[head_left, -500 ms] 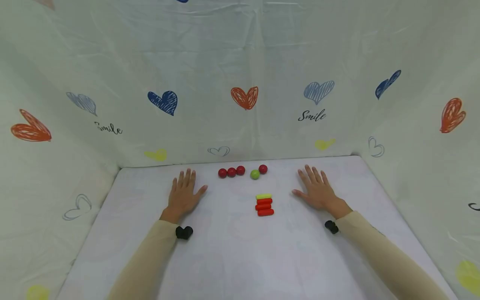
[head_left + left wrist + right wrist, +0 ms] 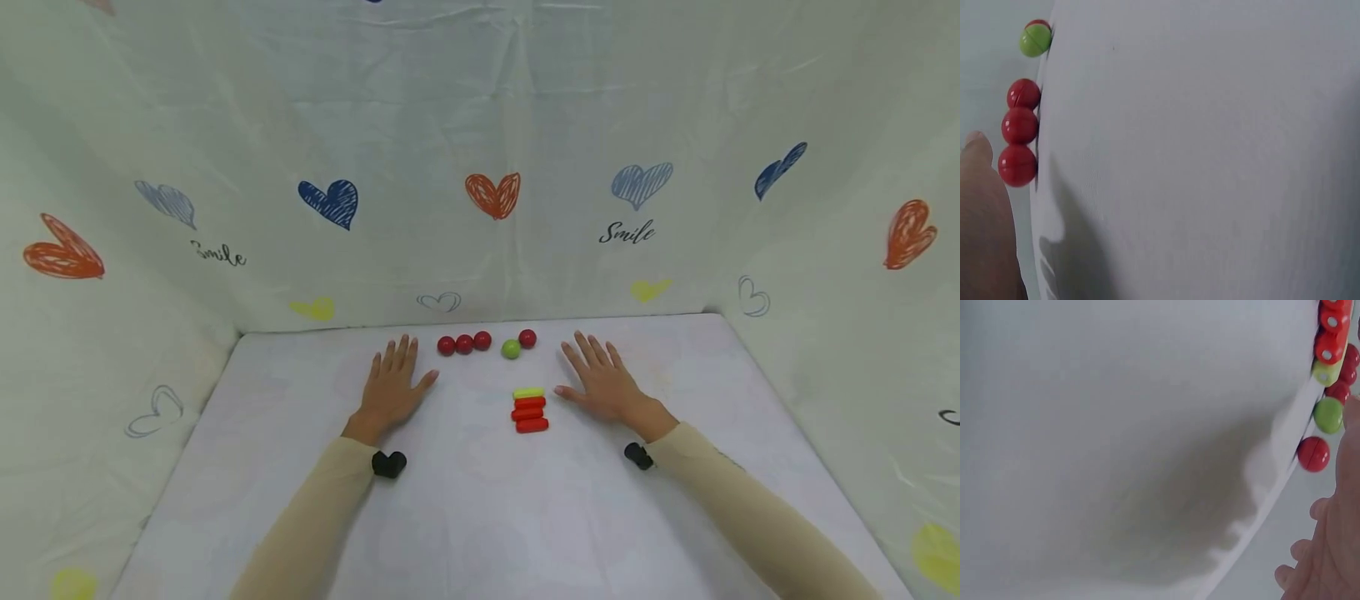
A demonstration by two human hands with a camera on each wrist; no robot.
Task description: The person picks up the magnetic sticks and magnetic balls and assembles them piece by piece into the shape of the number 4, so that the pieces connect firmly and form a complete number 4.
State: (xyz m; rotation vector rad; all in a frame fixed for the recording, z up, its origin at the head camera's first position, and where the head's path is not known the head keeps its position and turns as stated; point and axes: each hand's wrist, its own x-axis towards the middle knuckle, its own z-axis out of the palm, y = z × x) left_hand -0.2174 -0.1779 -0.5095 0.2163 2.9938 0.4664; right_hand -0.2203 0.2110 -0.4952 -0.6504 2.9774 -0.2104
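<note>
My left hand (image 2: pixel 388 396), left of frame centre, and right hand (image 2: pixel 609 392), right of it, are apart, fingers splayed, flanking red sticks (image 2: pixel 528 413) and red balls (image 2: pixel 464 344).

Dim greyish light — soft shadows on the tabletop (image 2: pixel 1197 137), small glints on red balls (image 2: pixel 1017 165)

White table (image 2: pixel 480 517), four red balls (image 2: pixel 464 344), green ball (image 2: pixel 511 349), three red sticks (image 2: pixel 528 414), yellow stick (image 2: pixel 528 392)

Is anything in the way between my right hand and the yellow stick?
Nothing visible. In the head view, only bare table shows between your right hand and the yellow stick; the green ball sits farther back, off that path.
</note>
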